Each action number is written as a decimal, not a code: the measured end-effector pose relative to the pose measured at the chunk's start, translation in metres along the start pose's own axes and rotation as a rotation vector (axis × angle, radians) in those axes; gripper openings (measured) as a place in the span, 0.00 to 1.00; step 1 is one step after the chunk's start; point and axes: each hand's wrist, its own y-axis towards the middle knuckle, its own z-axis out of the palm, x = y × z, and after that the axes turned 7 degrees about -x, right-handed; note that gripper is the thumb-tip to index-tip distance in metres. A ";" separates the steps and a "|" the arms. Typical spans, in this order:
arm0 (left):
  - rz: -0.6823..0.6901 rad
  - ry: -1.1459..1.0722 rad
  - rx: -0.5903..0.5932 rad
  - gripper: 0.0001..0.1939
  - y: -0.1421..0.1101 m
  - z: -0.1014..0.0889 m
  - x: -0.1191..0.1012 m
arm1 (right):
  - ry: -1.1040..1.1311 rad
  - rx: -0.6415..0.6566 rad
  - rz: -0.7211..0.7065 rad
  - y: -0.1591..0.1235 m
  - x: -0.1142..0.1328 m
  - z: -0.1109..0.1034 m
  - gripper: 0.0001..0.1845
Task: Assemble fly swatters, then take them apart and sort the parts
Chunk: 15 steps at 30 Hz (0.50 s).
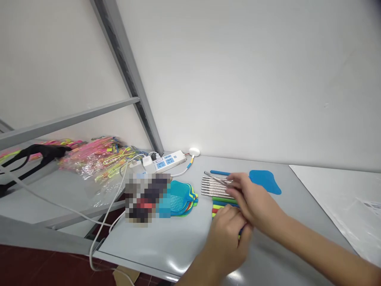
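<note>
My right hand [253,198] pinches a thin metal rod [214,177], tilted over a row of similar metal rods [212,186] on the table. Closed fingers of my left hand [228,234] rest close by, above coloured plastic handles [218,207] in green, blue, yellow and red. What the left fingers hold is hidden. Behind my right hand lies a flat blue paddle-shaped plastic piece [264,180], with a blue stick [219,172] to its left. Further left is a stack of perforated fly swatter heads [178,196], a blue one on top.
A white power strip [169,162] with plugs and cables stands by the wall. Left of it, plastic bags of pink and yellow items [98,155] lie beyond a grey metal frame [131,75]. A blurred-out object [147,200] touches the swatter heads. White sheeting [336,198] covers the right side.
</note>
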 end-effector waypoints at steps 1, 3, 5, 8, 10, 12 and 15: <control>0.035 0.065 -0.006 0.08 -0.001 -0.001 0.004 | -0.031 0.018 -0.011 0.015 -0.008 0.003 0.10; 0.076 0.136 -0.013 0.07 -0.005 -0.001 0.009 | -0.147 0.077 -0.058 0.043 -0.024 0.012 0.06; 0.131 0.158 -0.009 0.05 -0.008 0.002 0.011 | -0.210 0.124 -0.093 0.065 -0.039 0.023 0.05; 0.221 0.208 0.009 0.01 -0.012 0.007 0.013 | -0.223 0.143 -0.114 0.082 -0.054 0.040 0.06; 0.259 0.241 0.022 0.01 -0.013 0.010 0.014 | -0.235 0.147 -0.122 0.085 -0.059 0.049 0.07; 0.281 0.261 0.022 0.01 -0.013 0.012 0.014 | -0.251 0.148 -0.121 0.086 -0.063 0.054 0.08; 0.296 0.260 0.020 0.02 -0.013 0.013 0.015 | -0.273 0.158 -0.118 0.087 -0.065 0.057 0.10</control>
